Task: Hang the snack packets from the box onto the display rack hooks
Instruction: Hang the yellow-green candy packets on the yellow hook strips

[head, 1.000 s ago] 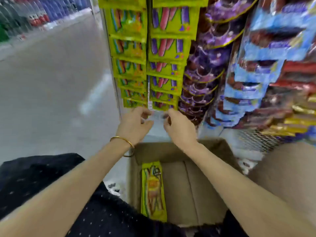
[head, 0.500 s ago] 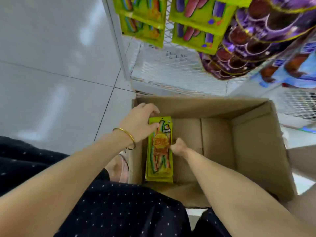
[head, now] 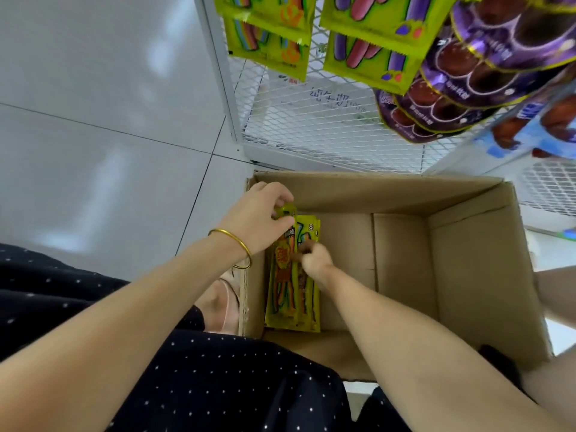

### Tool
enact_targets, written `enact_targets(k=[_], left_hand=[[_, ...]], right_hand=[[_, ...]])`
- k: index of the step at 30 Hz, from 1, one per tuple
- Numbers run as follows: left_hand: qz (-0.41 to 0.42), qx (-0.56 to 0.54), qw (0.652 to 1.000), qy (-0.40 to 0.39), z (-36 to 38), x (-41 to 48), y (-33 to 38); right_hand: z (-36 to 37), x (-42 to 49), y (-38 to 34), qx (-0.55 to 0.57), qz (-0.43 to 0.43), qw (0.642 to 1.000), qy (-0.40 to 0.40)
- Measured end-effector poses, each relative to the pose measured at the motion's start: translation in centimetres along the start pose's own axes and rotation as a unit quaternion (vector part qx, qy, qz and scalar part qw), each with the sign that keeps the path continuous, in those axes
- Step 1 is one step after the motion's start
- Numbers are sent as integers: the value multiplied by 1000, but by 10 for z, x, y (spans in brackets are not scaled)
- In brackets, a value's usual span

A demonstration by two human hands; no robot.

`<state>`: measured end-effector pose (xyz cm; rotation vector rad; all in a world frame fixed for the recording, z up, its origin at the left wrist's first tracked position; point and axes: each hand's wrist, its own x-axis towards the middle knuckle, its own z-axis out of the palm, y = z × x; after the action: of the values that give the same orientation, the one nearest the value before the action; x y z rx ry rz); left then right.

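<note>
1. Left hand (head: 265, 216), the nearer of the two to the rack, is curled with thumb and fingertips pinching the top edge of the leftmost packet (head: 282, 275), which it tips up off the others.
2. Right hand (head: 316, 261) sits lower, fingers bent down onto the middle of the stack of snack packets (head: 307, 307); whether it grips one or only steadies them cannot be told.
3. That stack lies flat on the bottom of the box (head: 467, 275), tight against its left wall. The long axis of the packets runs from the person toward the rack, hang-hole end farthest away and directly under the left hand.
4. Judging from this, the coming lift goes up and forward: the display rack (head: 311, 126) stands just beyond the box's far wall, so the pinched end already points the right way.
5. Packets are slim, glossy yellow-green film sleeves with rainbow strips printed on them; they look limp and slippery and may slide apart.
6. Cardboard of the box is plain, matte brown, with flaps folded open.
7. White wire mesh forms the rack. Matching yellow-green hanging packets (head: 367, 48) dangle above, with shiny purple packets (head: 467, 76) beside them.
8. Pale, smooth tiled floor (head: 93, 120) lies left of the box; a thin gold bangle (head: 232, 241) circles the left wrist.
</note>
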<state>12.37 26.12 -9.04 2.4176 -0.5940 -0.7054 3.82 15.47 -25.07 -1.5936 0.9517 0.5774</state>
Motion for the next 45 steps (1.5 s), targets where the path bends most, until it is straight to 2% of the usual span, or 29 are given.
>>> enact_targets(k=[2, 6, 10, 13, 15, 17, 19, 21, 26, 30, 34, 36, 38, 41, 45], left_hand=[[-5, 0, 1000, 12, 0, 2, 0], [-49, -8, 996, 75, 0, 10, 5], [-85, -165, 979, 80, -14, 13, 36], [-42, -251, 960, 120, -36, 4, 69], [9, -267, 954, 133, -56, -8, 94], [66, -251, 956, 134, -80, -25, 121], [110, -227, 956, 151, -106, -47, 148], [140, -231, 946, 177, -136, -67, 171], [202, -257, 921, 211, -222, -117, 230], [270, -248, 880, 303, -296, -134, 271], [334, -181, 784, 491, -363, -131, 311], [335, -138, 734, 574, -390, -129, 334], [319, -106, 703, 627, -413, -122, 353], [294, -100, 686, 658, -442, -104, 372], [325, -100, 687, 642, -472, -82, 384]], right_hand=[[-21, -9, -6, 61, -24, 996, -63], [-86, -43, -36, 152, -64, 976, -141], [-134, -84, -70, 208, -131, 949, -197], [-152, -123, -94, 232, -192, 933, -198], [-158, -151, -113, 206, -281, 927, -139], [-160, -184, -136, 158, -400, 903, -21], [-162, -220, -160, 117, -505, 851, 88], [-164, -256, -185, 101, -585, 788, 164], [-175, -339, -256, 7, -710, 655, 258], [-186, -400, -335, 6, -760, 571, 311], [-190, -452, -415, 21, -788, 511, 343], [-189, -470, -453, 29, -796, 486, 361], [-189, -481, -487, 43, -794, 468, 386], [-193, -488, -525, 59, -790, 456, 405], [-203, -489, -553, 27, -776, 455, 437]])
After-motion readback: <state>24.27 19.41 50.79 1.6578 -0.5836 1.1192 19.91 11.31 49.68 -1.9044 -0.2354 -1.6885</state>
